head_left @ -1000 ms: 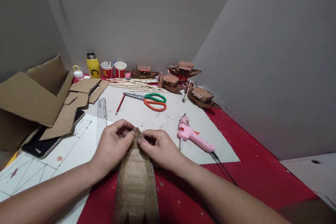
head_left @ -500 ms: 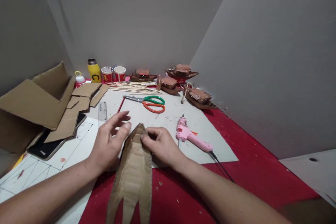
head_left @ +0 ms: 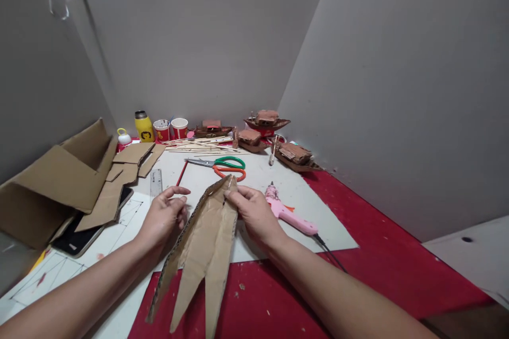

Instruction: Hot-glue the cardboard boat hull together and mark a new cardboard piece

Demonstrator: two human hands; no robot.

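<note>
A brown cardboard boat hull (head_left: pixel 210 222) with a pointed far end and several long tapering strips at its near end is held up over the table. My right hand (head_left: pixel 252 212) pinches it near the tip, thumb inside and fingers behind. To the left of the hull is my left hand (head_left: pixel 167 209), apart from it, with the index finger stretched out and the others loosely curled. Behind the tip lie scissors (head_left: pixel 226 164) with one green and one orange handle. A pink glue gun (head_left: pixel 292 216) rests right of my right hand.
Finished model boats (head_left: pixel 294 153) line the back right. Thin wooden sticks (head_left: pixel 202 145), paper cups (head_left: pixel 180 128) and a yellow bottle (head_left: pixel 143 127) stand along the back. At left are a cardboard box (head_left: pixel 59 175), a phone (head_left: pixel 75 241), a ruler (head_left: pixel 156 182) and a drawing sheet (head_left: pixel 51 280).
The hull has tilted and turned in my right hand, its left side swinging outward and its tip moving right. My left hand has shifted slightly left and down. The view has tipped up a little.
</note>
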